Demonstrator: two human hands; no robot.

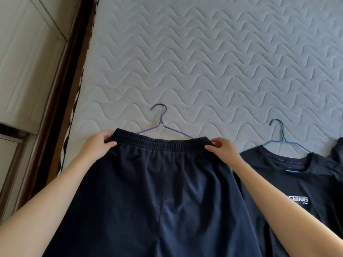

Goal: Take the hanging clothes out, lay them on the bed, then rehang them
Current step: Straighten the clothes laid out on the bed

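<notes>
Holding the pants (157,191) by the waistband (161,143), one end to each of the hands. Left hand (98,147) pinching the left corner, thumb on the near face and fingers curled behind. Right hand (222,151) pinching the right corner the same way. Both closed on cloth, nothing else in them. Held well apart, likely to draw the elastic taut and spread the garment wide instead of letting it bunch.

Spread over the near part of the bed (204,62), legs running back toward the wearer and out of view below. Placed with the waistband across the lower part of a purple hanger (161,123), hook pointing away up the mattress and wire shoulders vanishing behind the elastic. Cannot tell whether threaded inside the pants or merely lying beneath them. Probably lined up so as to leave the hook free to grab when rehanging.

Just to the right, a black T-shirt (297,182) lying flat on a blue hanger (282,138), wire through the neck, hook likewise pointing away. Same orientation, side by side, seemingly to keep each piece with its own hanger. At the far right edge, a sliver of another dark garment (338,151), too little showing to name.

Judging from this, laying-out well along, rehanging not yet begun.
</notes>
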